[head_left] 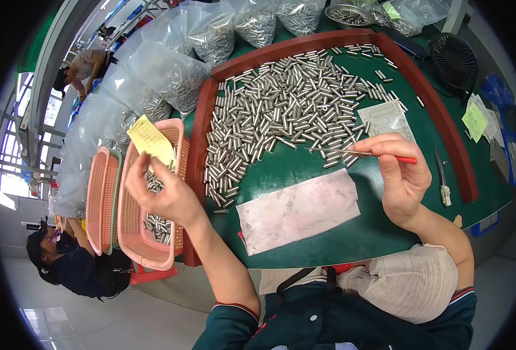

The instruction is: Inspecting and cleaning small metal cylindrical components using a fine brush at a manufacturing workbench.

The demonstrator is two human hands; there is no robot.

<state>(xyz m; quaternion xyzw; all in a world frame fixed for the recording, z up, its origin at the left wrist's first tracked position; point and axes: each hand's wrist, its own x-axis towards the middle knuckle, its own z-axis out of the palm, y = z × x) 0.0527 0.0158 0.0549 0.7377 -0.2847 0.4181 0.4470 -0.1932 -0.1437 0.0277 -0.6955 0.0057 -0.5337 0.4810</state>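
Observation:
My right hand (pixel 406 178) grips a thin metal rod with a red handle (pixel 408 160) between thumb and fingers. Its bare tip points left, at the near edge of a large heap of short metal pins (pixel 287 99). My left hand (pixel 163 192) hovers over a pink plastic basket (pixel 127 216) partly filled with similar pins. Thumb and index finger curl together there, with the tips at the lower edge of a yellow note (pixel 151 139). Whether they pinch the note or a small piece I cannot tell. A stained whitish cloth (pixel 298 213) lies flat between my hands.
A dark red wooden border (pixel 451 125) frames the green tabletop. More pink baskets (pixel 101 201) and clear bags of pins (pixel 173 76) stand left and behind. A printed sheet (pixel 386 119), pointed tool (pixel 443 178) and black fan (pixel 453 61) are on the right. Two people sit at the left.

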